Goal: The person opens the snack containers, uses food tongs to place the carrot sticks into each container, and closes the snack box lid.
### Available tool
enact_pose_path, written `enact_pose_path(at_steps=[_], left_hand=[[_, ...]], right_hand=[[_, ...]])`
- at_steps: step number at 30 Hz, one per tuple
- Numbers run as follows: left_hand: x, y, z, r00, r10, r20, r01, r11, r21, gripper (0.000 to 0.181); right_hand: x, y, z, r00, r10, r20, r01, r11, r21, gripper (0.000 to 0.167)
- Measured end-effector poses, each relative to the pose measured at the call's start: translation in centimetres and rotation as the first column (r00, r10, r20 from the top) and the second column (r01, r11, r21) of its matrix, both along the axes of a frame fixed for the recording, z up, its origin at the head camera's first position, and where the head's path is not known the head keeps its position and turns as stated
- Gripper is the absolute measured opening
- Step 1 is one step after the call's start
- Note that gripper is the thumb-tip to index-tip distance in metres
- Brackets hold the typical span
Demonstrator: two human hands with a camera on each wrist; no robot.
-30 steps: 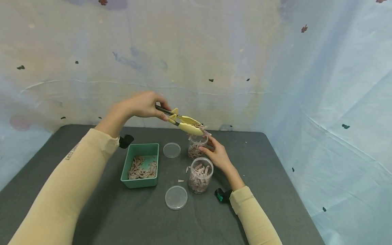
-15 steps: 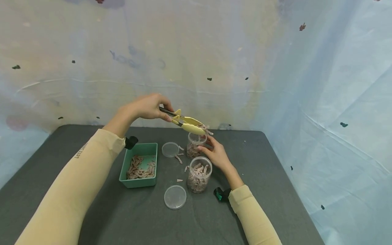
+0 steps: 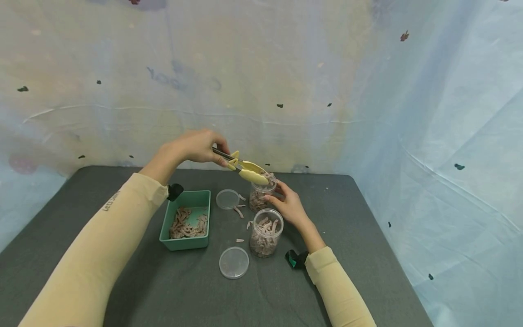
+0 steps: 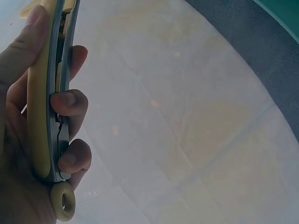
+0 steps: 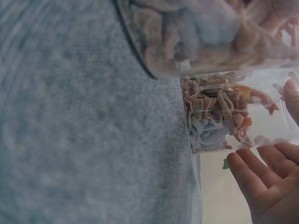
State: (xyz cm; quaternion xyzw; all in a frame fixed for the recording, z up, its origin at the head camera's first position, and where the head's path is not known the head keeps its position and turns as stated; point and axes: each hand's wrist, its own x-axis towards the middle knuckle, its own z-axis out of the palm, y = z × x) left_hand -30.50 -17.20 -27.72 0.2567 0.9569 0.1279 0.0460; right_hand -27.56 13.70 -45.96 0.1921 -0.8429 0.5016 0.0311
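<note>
My left hand (image 3: 203,146) grips a pair of yellow-tipped tongs (image 3: 253,175), its fingers wrapped around the handle, as the left wrist view also shows. The tongs slant down to the right, their tips at the mouth of the far clear jar (image 3: 257,200), with some brownish-pink strips (image 3: 269,178) between them. Around that jar's upper part, my right hand (image 3: 289,205) has its thumb on one side and fingers on the other. In the right wrist view the far jar (image 5: 219,112) is partly filled with strips. A nearer open jar (image 3: 265,238) holds more strips.
A green tray (image 3: 185,245) with loose strips stands at the left. Two clear lids lie on the dark table: the far lid (image 3: 227,199) and the near lid (image 3: 234,263). A few stray strips (image 3: 239,212) lie between tray and jars. A printed sheet hangs behind.
The tongs have shifted slightly right, then dipped to the far jar's mouth with the strips. A few strips now lie beside the far lid. My right hand stays at the jar.
</note>
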Motion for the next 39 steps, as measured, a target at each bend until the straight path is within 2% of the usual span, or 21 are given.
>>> enact_pose_path(at_steps=[15, 23, 27, 32, 39], left_hand=[[0.4, 0.4, 0.6, 1.000, 0.013, 0.025, -0.012, 1.000, -0.015, 0.032], [1.1, 0.1, 1.6, 1.000, 0.018, -0.020, -0.019, 0.999, -0.050, 0.035], [1.6, -0.4, 2.0, 0.999, 0.031, -0.029, -0.032, 0.998, -0.047, 0.036], [2.0, -1.2, 1.9, 0.999, 0.029, -0.033, -0.029, 1.000, -0.006, 0.039], [3.5, -3.5, 1.7, 0.998, 0.011, -0.056, -0.009, 0.999, 0.039, 0.040]], right_hand=[[-0.1, 0.0, -0.2, 1.000, -0.010, 0.000, 0.010, 1.000, 0.010, 0.071], [-0.4, 0.0, -0.3, 1.000, 0.020, -0.017, -0.020, 1.000, -0.006, 0.068], [-0.5, 0.0, -0.3, 0.999, 0.034, -0.031, -0.034, 0.999, -0.019, 0.065], [-0.7, 0.1, -0.5, 0.999, 0.031, -0.036, -0.032, 0.999, -0.018, 0.064], [-0.6, 0.1, -0.4, 0.999, 0.035, -0.025, -0.036, 0.999, -0.034, 0.062]])
